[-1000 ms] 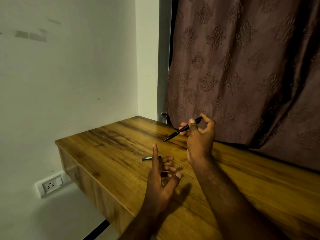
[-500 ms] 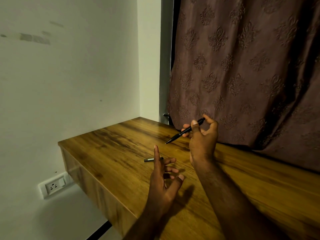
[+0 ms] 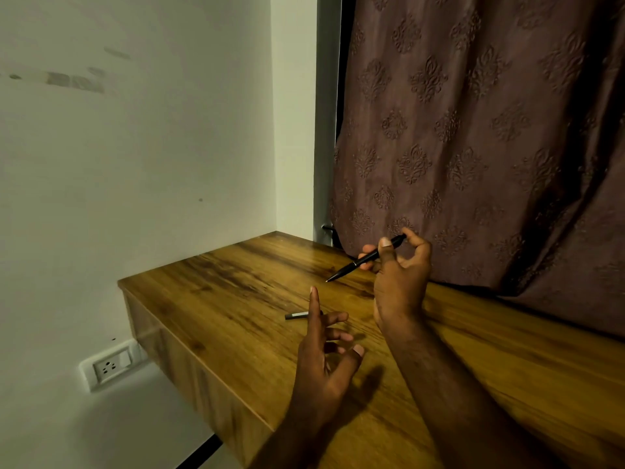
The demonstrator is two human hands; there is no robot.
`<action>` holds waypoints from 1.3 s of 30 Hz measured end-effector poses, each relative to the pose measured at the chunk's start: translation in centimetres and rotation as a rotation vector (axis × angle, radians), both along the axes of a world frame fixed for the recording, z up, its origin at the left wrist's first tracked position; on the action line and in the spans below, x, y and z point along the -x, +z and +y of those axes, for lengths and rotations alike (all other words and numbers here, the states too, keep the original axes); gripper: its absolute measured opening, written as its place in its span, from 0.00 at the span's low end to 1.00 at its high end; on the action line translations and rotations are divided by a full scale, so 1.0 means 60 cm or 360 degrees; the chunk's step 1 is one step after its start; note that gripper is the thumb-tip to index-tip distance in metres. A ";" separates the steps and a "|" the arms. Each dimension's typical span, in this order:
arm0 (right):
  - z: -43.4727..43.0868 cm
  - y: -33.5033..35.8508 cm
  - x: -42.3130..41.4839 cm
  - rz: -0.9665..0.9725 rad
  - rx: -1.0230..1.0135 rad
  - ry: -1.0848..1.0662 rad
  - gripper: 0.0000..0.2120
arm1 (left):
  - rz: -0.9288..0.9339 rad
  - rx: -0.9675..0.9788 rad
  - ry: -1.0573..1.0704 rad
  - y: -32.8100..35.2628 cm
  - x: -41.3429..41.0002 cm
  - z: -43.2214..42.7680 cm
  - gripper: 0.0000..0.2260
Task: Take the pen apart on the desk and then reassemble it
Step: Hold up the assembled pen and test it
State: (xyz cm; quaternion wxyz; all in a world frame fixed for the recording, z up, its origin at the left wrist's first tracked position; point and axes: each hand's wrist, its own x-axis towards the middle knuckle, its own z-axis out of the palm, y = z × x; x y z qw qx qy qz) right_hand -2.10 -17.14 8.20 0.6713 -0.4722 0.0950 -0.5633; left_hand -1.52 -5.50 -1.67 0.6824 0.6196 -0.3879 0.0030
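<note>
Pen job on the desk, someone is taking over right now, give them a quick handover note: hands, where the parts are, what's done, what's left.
Right hand: raised above the desk, pinching the black pen with its tip angled down to the left.
Left hand: open and empty, fingers spread, above the near part of the desk.
Loose part: a small dark piece with a pale band lies on the desk just beyond the left fingers, partly hidden by them; it may be the cap, but that is hard to tell.
Done: at most one piece is off.
Left: likely the rest of the disassembly, then putting it all back together.
</note>
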 end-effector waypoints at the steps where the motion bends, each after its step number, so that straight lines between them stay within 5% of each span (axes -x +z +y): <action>1: 0.001 0.000 0.001 0.0001 0.0001 0.0003 0.16 | 0.0001 0.0006 0.0003 0.000 0.000 0.000 0.43; 39: 0.019 -0.008 -0.006 0.0043 0.0064 -0.0021 0.15 | 0.0067 0.0014 0.0002 0.005 0.005 0.004 0.39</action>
